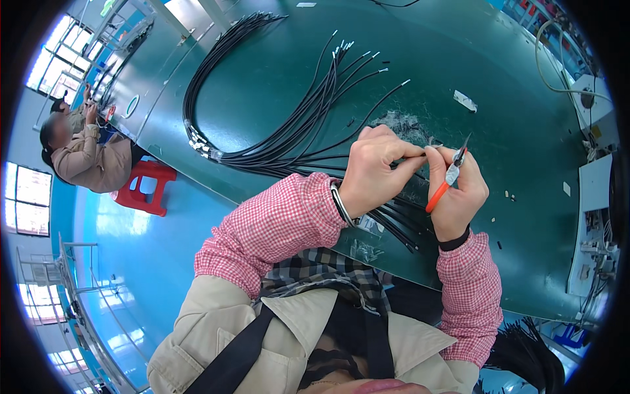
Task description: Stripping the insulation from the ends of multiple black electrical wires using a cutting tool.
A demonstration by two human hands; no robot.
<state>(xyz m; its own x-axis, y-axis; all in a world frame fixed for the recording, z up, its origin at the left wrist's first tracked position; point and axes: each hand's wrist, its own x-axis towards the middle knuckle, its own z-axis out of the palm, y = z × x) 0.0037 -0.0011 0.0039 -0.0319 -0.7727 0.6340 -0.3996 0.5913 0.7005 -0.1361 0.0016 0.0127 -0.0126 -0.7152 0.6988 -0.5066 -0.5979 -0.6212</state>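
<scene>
My left hand point(377, 164) is closed in a pinch, its thumb and forefinger on the end of a black cable. Fingertips hide most of that end. Against it press the thumb and forefinger of my right hand point(462, 197). Tucked in the right palm is a pair of pliers point(439, 196) with orange handles, its pointed metal jaws sticking up past the knuckles. A long bundle of black cables point(262, 157) curves over the green table and passes beneath my hands. White bands point(200, 143) wrap it at the left; several loose strands end in white tips point(344, 47).
Clear plastic scraps and fine trimmings point(400, 121) litter the green table point(525, 151) beyond my hands. A white label point(465, 101) lies farther right. White equipment point(594, 230) with wires lines the right edge. Two people sit at the far left, near a red stool point(147, 187).
</scene>
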